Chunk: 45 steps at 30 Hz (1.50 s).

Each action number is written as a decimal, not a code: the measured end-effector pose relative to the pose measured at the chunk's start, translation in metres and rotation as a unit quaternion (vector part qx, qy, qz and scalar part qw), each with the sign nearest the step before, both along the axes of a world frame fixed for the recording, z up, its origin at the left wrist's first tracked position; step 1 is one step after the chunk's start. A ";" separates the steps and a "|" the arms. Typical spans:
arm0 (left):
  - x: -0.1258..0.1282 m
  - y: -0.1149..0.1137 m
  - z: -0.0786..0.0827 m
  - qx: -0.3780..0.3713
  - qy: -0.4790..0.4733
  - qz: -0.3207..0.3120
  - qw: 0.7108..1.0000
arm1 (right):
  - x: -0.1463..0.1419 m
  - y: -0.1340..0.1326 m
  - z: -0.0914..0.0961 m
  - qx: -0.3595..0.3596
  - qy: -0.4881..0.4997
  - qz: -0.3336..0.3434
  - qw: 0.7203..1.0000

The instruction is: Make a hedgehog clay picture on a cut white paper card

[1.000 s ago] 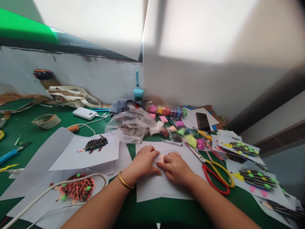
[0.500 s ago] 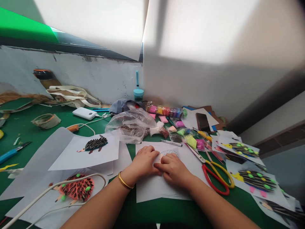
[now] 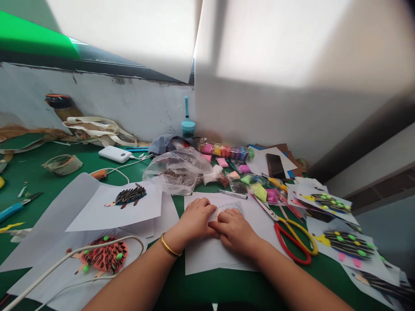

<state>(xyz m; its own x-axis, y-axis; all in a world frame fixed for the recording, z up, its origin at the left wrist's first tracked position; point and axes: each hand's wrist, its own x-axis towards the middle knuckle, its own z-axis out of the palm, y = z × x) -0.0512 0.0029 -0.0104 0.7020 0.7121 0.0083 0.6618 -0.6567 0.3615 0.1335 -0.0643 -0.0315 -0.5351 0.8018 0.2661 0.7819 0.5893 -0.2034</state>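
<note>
A white sheet of paper (image 3: 202, 261) lies in front of me, with a pale blue rounded piece (image 3: 234, 206) showing beyond my fingers. My left hand (image 3: 198, 218), a gold bangle on its wrist, rests on the sheet with fingers curled inward. My right hand (image 3: 236, 229) meets it at the fingertips, bent fingers pressing down at the near left side of the blue piece. Whatever the fingertips pinch or press is hidden under them. A pen (image 3: 232, 194) lies on the paper's far edge. Scissors (image 3: 293, 239) with red and yellow handles lie beside my right forearm.
Hedgehog pictures (image 3: 131, 196) lie on the left, and more hedgehog pictures (image 3: 348, 244) on the right. Bagged coloured clay (image 3: 259, 192) and a clear plastic bag (image 3: 175, 168) sit behind. A white cable (image 3: 65, 261) crosses the left. A craft knife (image 3: 14, 209) lies far left.
My right hand has shifted very slightly to the left at the blue piece. My left hand stays in place.
</note>
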 end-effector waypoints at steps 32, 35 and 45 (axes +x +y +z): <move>-0.002 0.001 -0.002 -0.006 -0.009 -0.006 1.000 | 0.001 0.003 -0.005 -0.026 0.051 -0.022 0.998; -0.002 0.001 -0.002 -0.004 -0.010 -0.005 1.000 | 0.001 0.003 -0.004 -0.031 0.038 -0.019 0.999; -0.001 0.002 -0.001 -0.019 -0.005 -0.001 1.000 | 0.003 0.004 -0.005 -0.021 0.051 -0.027 0.998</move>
<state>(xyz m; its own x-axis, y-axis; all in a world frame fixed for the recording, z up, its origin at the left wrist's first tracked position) -0.0522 0.0047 -0.0110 0.7031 0.7110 -0.0119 0.6573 -0.6434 0.3923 0.1366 -0.0601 -0.0361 -0.4624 0.8405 0.2823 0.7859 0.5360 -0.3083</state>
